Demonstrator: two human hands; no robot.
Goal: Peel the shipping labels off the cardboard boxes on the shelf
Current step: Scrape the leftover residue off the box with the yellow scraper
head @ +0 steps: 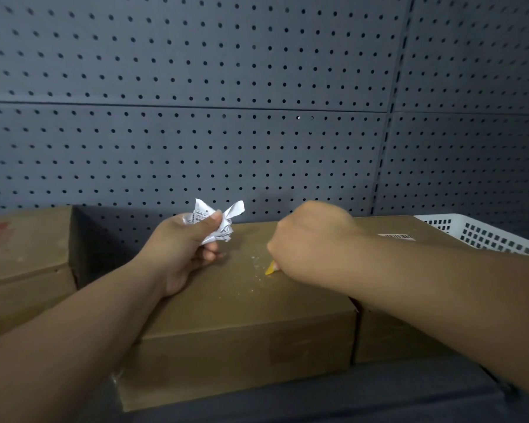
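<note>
Left of the middle box, small dark gap in between: another cardboard box, bit of red print on top. Over the middle box's top, near its left edge: left grip, thumb and fingers curled tight round a crumpled label, white with black print, fully off the cardboard and held just above it. Around the centre of that same top: a scatter of white paper crumbs, plus the tip of a yellow scraper touching the cardboard right beside them. Right grip closed in a fist round the scraper, only the yellow tip poking out underneath. Just beside the middle box's right side: a third box, barcode label stuck flat on top toward the back. Further right of the middle box: white plastic basket, only partly in shot. Behind the middle box: grey pegboard wall. Under it: dark shelf.
</note>
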